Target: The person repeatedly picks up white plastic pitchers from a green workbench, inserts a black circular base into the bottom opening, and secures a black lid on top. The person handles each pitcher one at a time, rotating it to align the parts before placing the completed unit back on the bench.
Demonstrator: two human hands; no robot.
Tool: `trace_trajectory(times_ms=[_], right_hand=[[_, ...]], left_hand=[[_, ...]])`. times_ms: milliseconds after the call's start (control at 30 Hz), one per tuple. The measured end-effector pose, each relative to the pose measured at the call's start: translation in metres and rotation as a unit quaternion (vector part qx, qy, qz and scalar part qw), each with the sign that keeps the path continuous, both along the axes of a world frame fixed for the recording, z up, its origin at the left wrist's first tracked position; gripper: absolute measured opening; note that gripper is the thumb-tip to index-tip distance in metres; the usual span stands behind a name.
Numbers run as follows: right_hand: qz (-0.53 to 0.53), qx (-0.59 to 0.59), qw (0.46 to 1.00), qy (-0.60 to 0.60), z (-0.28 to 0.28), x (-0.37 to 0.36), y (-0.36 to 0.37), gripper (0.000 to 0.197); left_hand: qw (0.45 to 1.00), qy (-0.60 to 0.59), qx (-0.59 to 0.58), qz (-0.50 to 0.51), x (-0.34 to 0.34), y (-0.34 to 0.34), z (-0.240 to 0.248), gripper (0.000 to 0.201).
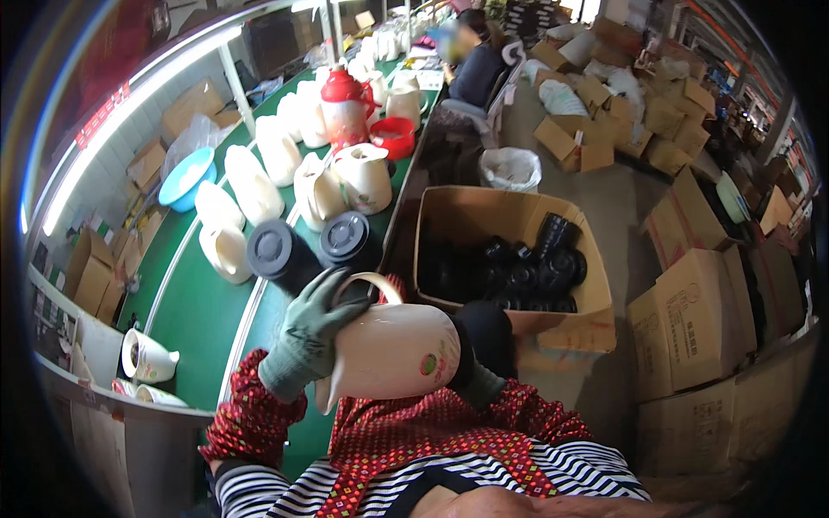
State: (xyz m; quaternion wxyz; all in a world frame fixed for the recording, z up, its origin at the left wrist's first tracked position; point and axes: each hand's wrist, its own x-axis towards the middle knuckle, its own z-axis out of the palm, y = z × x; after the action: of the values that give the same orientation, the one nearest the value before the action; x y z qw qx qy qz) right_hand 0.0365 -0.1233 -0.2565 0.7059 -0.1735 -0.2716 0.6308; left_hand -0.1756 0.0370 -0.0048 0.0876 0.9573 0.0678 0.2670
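A white vacuum jug [393,352] with a small flower print lies on its side in front of me, its spout end toward the left. My left hand [313,332], in a grey-green glove, is closed round that end beside the cream handle [371,281]. At the jug's bottom end is my right hand [480,385], also gloved, with its fingers mostly hidden. A dark shape there hides whether a separate part is in it. Just beyond the left hand, two dark grey cylinders [347,235] with round ends stand on the green conveyor belt [192,321].
Several white jugs [318,192], a red jug [345,110], a red basin [393,136] and a blue basin [188,180] stand on the belt. An open carton [596,298] of black plastic parts is at right. Further cartons [691,315] are stacked beyond; a person [477,69] sits farther along.
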Motion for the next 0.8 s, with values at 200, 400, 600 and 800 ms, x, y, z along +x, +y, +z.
trace_trajectory(times_ms=[200, 400, 600, 800], right_hand=[[0.002, -0.093, 0.994, -0.065, -0.009, -0.024, -0.014, 0.06], [-0.164, -0.023, 0.931, -0.324, 0.127, -0.004, -0.005, 0.071], [-0.072, 0.132, 0.66, -0.736, 0.189, 0.0, -0.005, 0.105], [-0.047, 0.117, 0.631, -0.766, 0.186, 0.012, -0.018, 0.092]], left_hand=[[0.993, 0.108, -0.055, -0.002, 0.002, -0.005, 0.0, 0.052], [0.925, 0.302, -0.062, 0.221, 0.0, -0.004, -0.02, 0.054], [0.963, 0.174, -0.177, 0.101, -0.006, 0.002, 0.0, 0.08], [0.971, 0.169, -0.151, -0.072, -0.021, -0.006, 0.006, 0.083]])
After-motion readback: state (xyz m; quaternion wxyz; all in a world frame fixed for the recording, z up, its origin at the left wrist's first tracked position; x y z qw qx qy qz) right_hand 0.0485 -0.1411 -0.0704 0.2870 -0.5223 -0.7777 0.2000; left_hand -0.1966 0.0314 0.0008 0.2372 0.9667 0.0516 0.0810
